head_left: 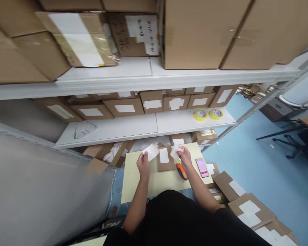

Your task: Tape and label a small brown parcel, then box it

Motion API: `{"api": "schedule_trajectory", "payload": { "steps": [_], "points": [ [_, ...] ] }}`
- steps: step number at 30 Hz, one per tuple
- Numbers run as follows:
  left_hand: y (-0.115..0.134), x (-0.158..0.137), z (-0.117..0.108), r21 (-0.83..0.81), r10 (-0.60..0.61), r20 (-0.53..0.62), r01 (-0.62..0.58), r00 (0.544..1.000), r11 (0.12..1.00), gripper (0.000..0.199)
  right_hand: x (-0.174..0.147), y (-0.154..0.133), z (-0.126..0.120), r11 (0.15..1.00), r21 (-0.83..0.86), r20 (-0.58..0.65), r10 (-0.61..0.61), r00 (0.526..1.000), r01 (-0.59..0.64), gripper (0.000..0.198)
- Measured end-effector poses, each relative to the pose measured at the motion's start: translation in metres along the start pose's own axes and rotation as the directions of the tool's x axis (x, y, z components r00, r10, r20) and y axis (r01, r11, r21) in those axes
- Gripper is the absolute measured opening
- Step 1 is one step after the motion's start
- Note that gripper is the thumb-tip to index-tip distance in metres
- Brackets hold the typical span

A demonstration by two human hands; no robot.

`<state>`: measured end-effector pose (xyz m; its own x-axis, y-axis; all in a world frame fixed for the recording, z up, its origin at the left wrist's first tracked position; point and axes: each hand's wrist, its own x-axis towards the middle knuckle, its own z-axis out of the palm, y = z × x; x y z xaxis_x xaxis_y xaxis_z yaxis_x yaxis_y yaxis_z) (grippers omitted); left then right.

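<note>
Stockroom: shelves [149, 80] of labelled cartons [124, 107]

White metal shelving [154, 80] stacked with brown cardboard boxes [202, 34] rose beyond the fingers, two yellow tape rolls [208, 114] on its lower shelf. A pale blue floor [259, 164] stretched right of them, where a black office chair base [295, 143] stood.

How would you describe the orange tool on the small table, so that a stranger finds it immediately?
Start at the pale yellow table below the white shelves. Near the person's right hand, between the small labelled cardboard box and the pink-screened phone, lies the orange tool. It is the only orange thing on the table.
</note>
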<state>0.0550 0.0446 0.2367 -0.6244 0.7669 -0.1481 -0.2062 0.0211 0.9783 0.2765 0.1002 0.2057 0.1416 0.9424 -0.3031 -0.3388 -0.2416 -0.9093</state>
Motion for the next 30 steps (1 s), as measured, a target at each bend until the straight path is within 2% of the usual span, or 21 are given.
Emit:
{"api": "schedule_trajectory", "payload": {
  "steps": [3, 7, 11, 14, 17, 19, 21, 23, 27, 30],
  "points": [
    [0.001, 0.014, -0.038, -0.046, 0.032, -0.033, -0.034, 0.999, 0.998, 0.037, -0.004, 0.026, 0.050, 0.995, -0.058, 0.090, 0.082, 0.993, -0.077, 0.038],
    [0.000, 0.036, -0.102, -0.066, 0.041, -0.124, -0.049, 0.991, 0.997, 0.037, -0.011, 0.066, 0.124, 0.973, -0.135, 0.177, 0.209, 0.962, -0.187, 0.038],
    [0.000, 0.048, -0.170, -0.054, 0.048, -0.205, -0.060, 0.978, 0.997, 0.039, -0.020, 0.115, 0.212, 0.915, -0.270, 0.298, 0.375, 0.878, -0.300, 0.037],
    [0.003, 0.051, -0.218, -0.027, 0.065, -0.259, -0.074, 0.964, 0.997, 0.039, -0.024, 0.149, 0.285, 0.879, -0.342, 0.339, 0.444, 0.830, -0.331, 0.036],
    [0.007, 0.051, -0.259, -0.014, 0.064, -0.291, -0.071, 0.954, 0.997, 0.039, -0.026, 0.175, 0.351, 0.864, -0.375, 0.330, 0.464, 0.822, -0.337, 0.037],
    [0.009, 0.051, -0.280, -0.021, 0.064, -0.317, -0.074, 0.946, 0.997, 0.040, -0.029, 0.186, 0.380, 0.868, -0.377, 0.312, 0.446, 0.839, -0.321, 0.035],
    [0.011, 0.050, -0.295, -0.034, 0.064, -0.356, -0.081, 0.932, 0.996, 0.041, -0.036, 0.193, 0.393, 0.874, -0.376, 0.282, 0.424, 0.861, -0.308, 0.032],
    [0.013, 0.049, -0.306, -0.002, 0.082, -0.373, -0.089, 0.924, 0.996, 0.041, -0.046, 0.196, 0.389, 0.877, -0.373, 0.259, 0.413, 0.873, -0.304, 0.029],
    [0.013, 0.053, -0.308, 0.255, 0.205, -0.278, -0.134, 0.938, 0.958, 0.034, -0.074, 0.193, 0.346, 0.878, -0.360, 0.299, 0.429, 0.852, -0.315, 0.033],
    [0.004, 0.063, -0.289, 0.434, 0.337, -0.097, -0.265, 0.936, 0.861, 0.023, -0.096, 0.180, 0.304, 0.886, -0.326, 0.436, 0.450, 0.779, -0.330, 0.044]
  ]
}}
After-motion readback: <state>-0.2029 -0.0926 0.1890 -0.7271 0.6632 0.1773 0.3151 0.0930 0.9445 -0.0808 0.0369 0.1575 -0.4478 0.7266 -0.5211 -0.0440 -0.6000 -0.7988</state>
